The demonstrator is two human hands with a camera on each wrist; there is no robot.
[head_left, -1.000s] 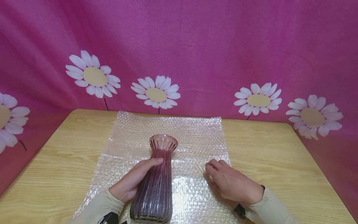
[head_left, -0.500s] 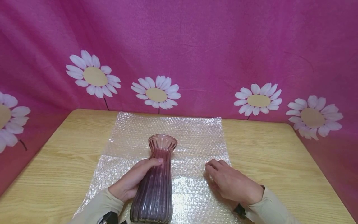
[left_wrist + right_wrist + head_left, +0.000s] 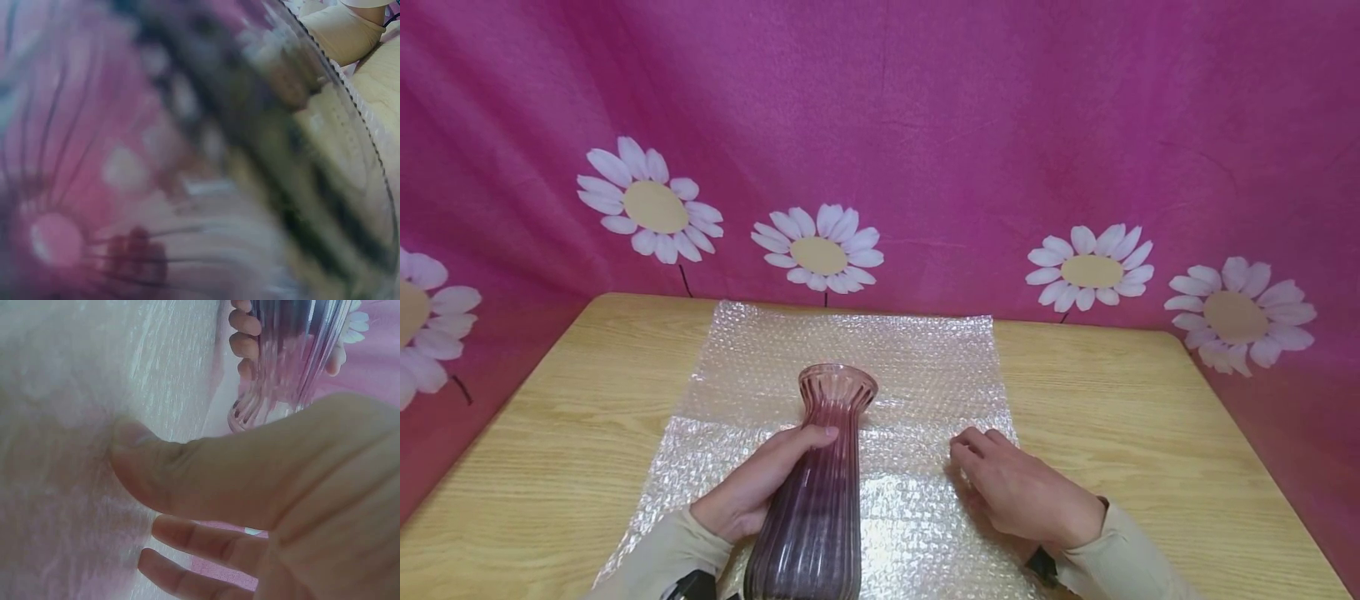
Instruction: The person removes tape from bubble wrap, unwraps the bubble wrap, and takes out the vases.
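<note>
A ribbed glass vase (image 3: 808, 521), pink at its flared rim and dark purple lower down, slants over the bubble wrap (image 3: 925, 375) in the head view. My left hand (image 3: 760, 483) grips it below the neck, thumb across the front; the right wrist view shows that hand's fingers (image 3: 244, 345) wrapped round the glass. In the left wrist view the vase (image 3: 206, 144) fills most of the picture, blurred. Over the right part of the sheet, my right hand (image 3: 1022, 483) rests with thumb and fingertips on the bubble wrap, fingers loosely bent.
Under the sheet is a light wood table (image 3: 1120, 400), bare to its left and right. A pink cloth (image 3: 925, 125) with white daisies hangs behind and at both sides. The sheet reaches nearly to the table's far edge.
The vase's base has shifted slightly toward me, lower in the head view, with the left hand keeping its grip. The right hand stays in place on the bubble wrap.
</note>
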